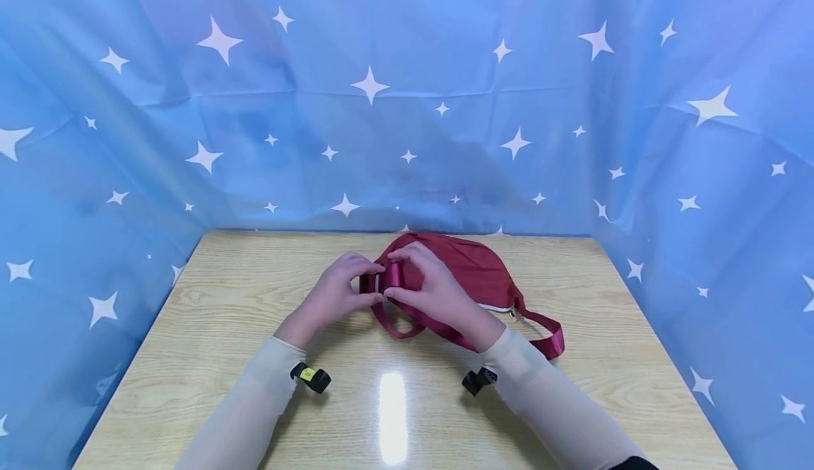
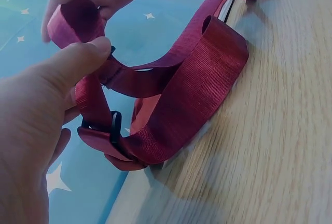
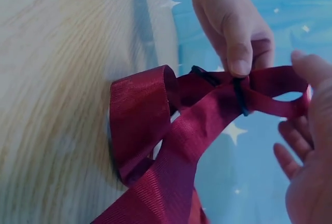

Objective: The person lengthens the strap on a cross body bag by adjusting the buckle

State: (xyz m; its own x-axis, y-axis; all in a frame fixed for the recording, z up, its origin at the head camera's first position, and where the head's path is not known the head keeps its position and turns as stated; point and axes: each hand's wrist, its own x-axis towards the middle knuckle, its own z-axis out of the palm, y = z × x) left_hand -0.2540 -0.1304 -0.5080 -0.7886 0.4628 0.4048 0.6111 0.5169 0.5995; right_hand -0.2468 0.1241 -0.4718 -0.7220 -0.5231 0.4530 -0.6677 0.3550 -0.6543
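A dark red waist bag [image 1: 470,261] lies at the back of the wooden table, its webbing strap [image 1: 394,275] raised between both hands. My left hand [image 1: 337,288] pinches the strap beside a black slider buckle [image 3: 240,97], thumb on top in the right wrist view. My right hand [image 1: 435,286] has thumb and fingers curled round a small loop [image 3: 280,73] of webbing that comes out of this slider. A second black slider [image 2: 115,125] sits lower on the strap in the left wrist view. Part of the bag is hidden behind my right hand.
More strap [image 1: 550,339] curls onto the table [image 1: 254,286] at the bag's right end, near a zipper pull [image 1: 513,314]. A blue curtain [image 1: 305,138] with white stars surrounds the back and sides. Each wrist wears a small black camera.
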